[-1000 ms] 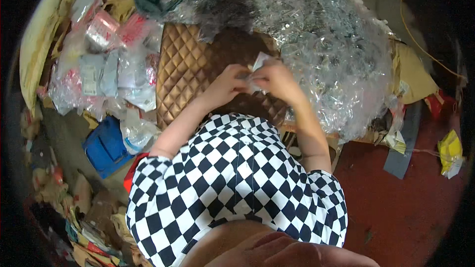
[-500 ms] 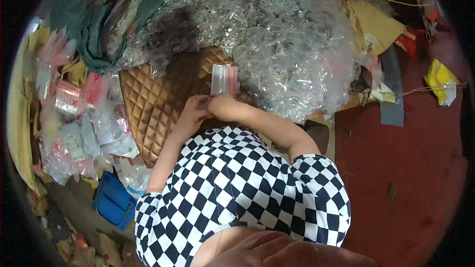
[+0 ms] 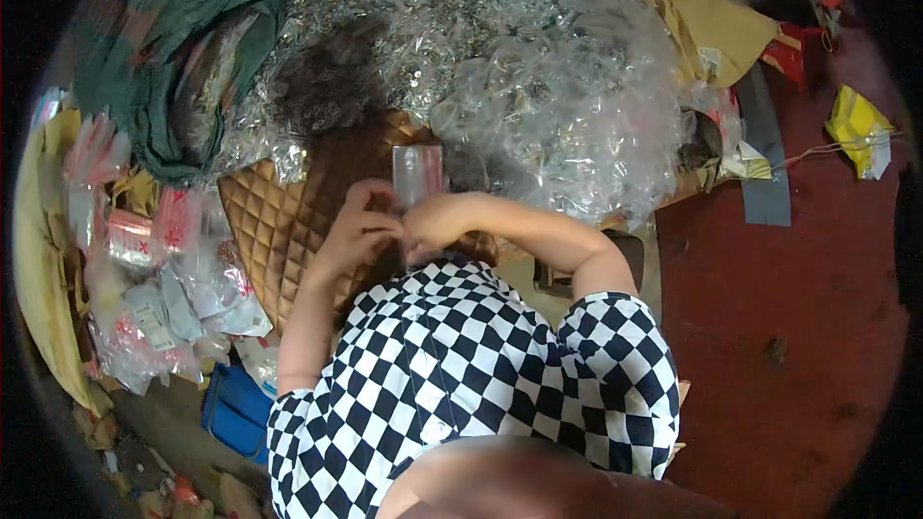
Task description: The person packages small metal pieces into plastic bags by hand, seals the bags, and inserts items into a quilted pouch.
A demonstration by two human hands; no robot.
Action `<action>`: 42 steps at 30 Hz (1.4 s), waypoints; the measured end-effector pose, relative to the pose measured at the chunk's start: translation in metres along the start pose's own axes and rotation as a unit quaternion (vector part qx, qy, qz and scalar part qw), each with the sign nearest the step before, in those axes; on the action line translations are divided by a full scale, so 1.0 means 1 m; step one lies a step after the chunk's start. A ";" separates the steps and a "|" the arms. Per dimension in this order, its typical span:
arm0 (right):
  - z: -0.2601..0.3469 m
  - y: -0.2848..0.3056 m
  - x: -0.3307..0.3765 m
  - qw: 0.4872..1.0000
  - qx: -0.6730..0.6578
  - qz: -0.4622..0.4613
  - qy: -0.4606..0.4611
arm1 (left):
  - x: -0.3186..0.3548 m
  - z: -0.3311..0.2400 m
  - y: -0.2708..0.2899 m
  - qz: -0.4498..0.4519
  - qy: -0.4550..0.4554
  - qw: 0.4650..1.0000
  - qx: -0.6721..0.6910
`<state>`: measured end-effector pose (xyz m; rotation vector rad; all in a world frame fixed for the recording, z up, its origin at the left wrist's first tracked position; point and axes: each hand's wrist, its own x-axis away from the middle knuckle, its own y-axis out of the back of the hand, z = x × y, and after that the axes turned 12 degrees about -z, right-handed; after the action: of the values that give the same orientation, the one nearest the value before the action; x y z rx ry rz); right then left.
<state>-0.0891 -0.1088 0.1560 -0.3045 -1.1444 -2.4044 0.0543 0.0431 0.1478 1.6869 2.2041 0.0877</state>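
Note:
A flat clear plastic bag [image 3: 417,173] with a reddish stripe along its right side points away from me over the brown quilted cushion. My right hand [image 3: 437,223] is closed around the bag's near end, its fingers mostly hidden under the back of the hand. Just left of it, my left hand [image 3: 358,235] has its fingers bent, thumb and forefinger pinched together near the right fingertips. Whatever lies in that pinch is too small to make out. The quilted cushion [image 3: 279,250] spreads beneath both hands.
Beyond the cushion rises a large heap of small shiny clear packets [image 3: 519,67]. Dark green cloth [image 3: 159,48] lies far left, above a pile of red-and-clear plastic bags [image 3: 173,269]. A blue plastic bin [image 3: 236,411] is nearer. Red flooring [image 3: 769,327] extends right.
The whole view has shifted slightly, so the heap and cushion sit differently. My left hand has lifted its fingers a little beside the bag; the right stays at its near end.

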 end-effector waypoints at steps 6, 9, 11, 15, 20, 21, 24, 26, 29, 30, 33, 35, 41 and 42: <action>-0.087 0.087 0.127 0.848 -0.237 -0.433 -0.192 | -0.005 0.073 -0.030 -0.286 0.202 0.934 -0.074; -0.126 0.138 0.199 0.659 -0.216 -0.674 -0.254 | 0.006 0.085 -0.055 -0.104 0.050 0.971 -0.211; -0.163 0.169 0.239 0.585 -0.218 -0.744 -0.237 | 0.004 0.071 -0.072 -0.002 0.130 0.968 -0.215; -0.262 0.186 0.264 0.519 -0.259 -0.781 -0.232 | 0.012 0.082 -0.089 0.020 0.107 0.927 -0.358; -0.461 0.092 0.389 0.307 -0.352 -0.820 -0.330 | -0.006 0.125 -0.108 0.050 0.057 0.898 -0.434; -0.460 0.099 0.411 0.350 -0.321 -0.804 -0.359 | -0.005 0.134 -0.110 0.071 0.037 0.880 -0.468; -0.405 0.141 0.327 0.318 0.176 -0.795 -0.485 | 0.009 0.125 -0.102 0.041 0.023 0.871 -0.489; -0.349 0.185 0.305 0.261 0.338 -0.771 -0.473 | -0.007 0.113 -0.099 0.069 0.130 0.877 -0.457; -0.347 0.211 0.291 0.451 0.400 -0.725 -0.332 | -0.018 0.112 -0.094 0.046 0.207 0.898 -0.386; -0.351 0.218 0.267 0.543 0.361 -0.700 -0.291 | -0.017 0.111 -0.093 -0.018 0.192 0.915 -0.354; -0.400 0.229 0.202 0.642 0.286 -0.634 -0.323 | -0.016 0.105 -0.089 -0.023 0.248 0.908 -0.336; -0.458 0.220 0.187 0.642 0.310 -0.572 -0.406 | -0.025 0.100 -0.085 -0.010 0.233 0.913 -0.336; -0.498 0.208 0.144 0.547 0.408 -0.451 -0.575 | -0.002 0.102 -0.078 -0.033 0.234 0.907 -0.348; -0.481 0.219 0.132 0.560 0.409 -0.452 -0.561 | 0.009 0.099 -0.081 -0.069 0.234 0.909 -0.337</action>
<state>-0.0976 -0.6432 0.0517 -1.2416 -3.5233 -1.6545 0.0092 0.0121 0.0318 1.1847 2.2052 1.1796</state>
